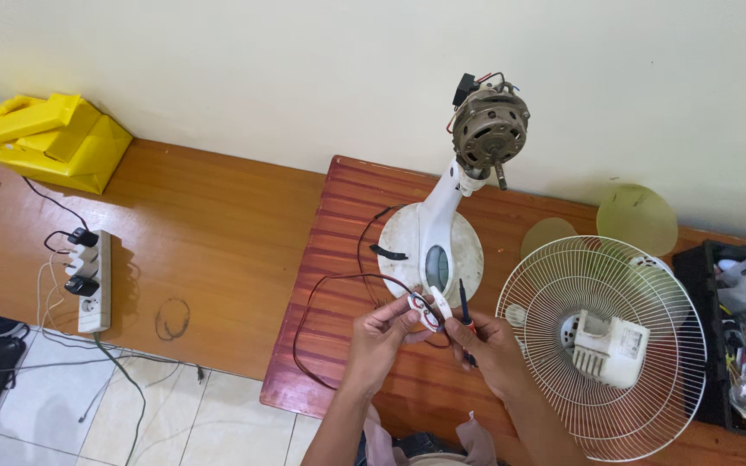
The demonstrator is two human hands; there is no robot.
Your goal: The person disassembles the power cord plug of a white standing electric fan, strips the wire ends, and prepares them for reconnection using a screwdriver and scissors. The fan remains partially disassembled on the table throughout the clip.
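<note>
Pinched near the table's front edge, a small white switch part [427, 311] with thin, limp wires is held by the closed left hand [379, 332], judged light and fragile; a screwdriver [465, 315] is gripped by the closed right hand [487, 345].

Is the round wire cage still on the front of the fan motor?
No. The white wire fan guard lies flat on the table, while the bare fan motor stands uncovered on its stand.

Two hands [382, 332], one fan guard [602, 345], one motor [489, 129].
</note>
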